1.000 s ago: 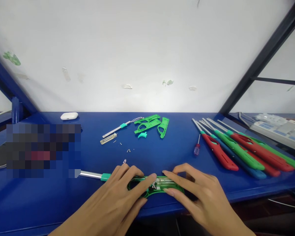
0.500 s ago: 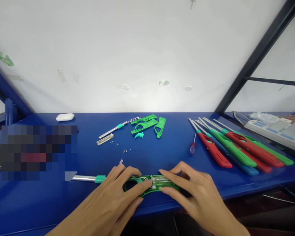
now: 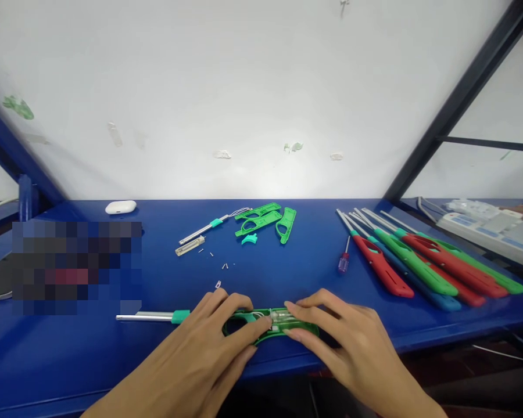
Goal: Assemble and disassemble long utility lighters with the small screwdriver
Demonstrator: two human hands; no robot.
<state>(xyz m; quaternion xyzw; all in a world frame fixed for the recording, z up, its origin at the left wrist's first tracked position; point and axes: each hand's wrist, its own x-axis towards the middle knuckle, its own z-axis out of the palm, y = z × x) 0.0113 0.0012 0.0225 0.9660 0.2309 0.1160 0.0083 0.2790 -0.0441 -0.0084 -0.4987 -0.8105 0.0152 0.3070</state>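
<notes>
A long-necked gas lighter point(image 3: 239, 320) lies lengthwise at the front of the blue table, its green handle open and its inside showing. Its metal tube point(image 3: 146, 317) and teal collar point(image 3: 181, 316) point left. My left hand point(image 3: 220, 334) is closed on the handle around the finger loop, a fingertip pressing beside the white wires. In the handle's right end sits a clear fuel tank point(image 3: 283, 317). My right hand point(image 3: 340, 325) pinches that end between thumb and fingers. Parts of the handle are hidden beneath both hands.
Loose green handle halves point(image 3: 261, 222), a teal trigger point(image 3: 249, 239), another metal tube point(image 3: 200, 232), a clear tank point(image 3: 190, 246) and tiny screws point(image 3: 225, 266) lie behind. A purple screwdriver point(image 3: 343, 262) and several whole lighters point(image 3: 386, 270) are at right. A white case point(image 3: 121, 207) stands back left.
The camera view has shifted slightly, so everything sits a little further right. Both hands keep their hold on the lighter, with hardly any visible movement.
</notes>
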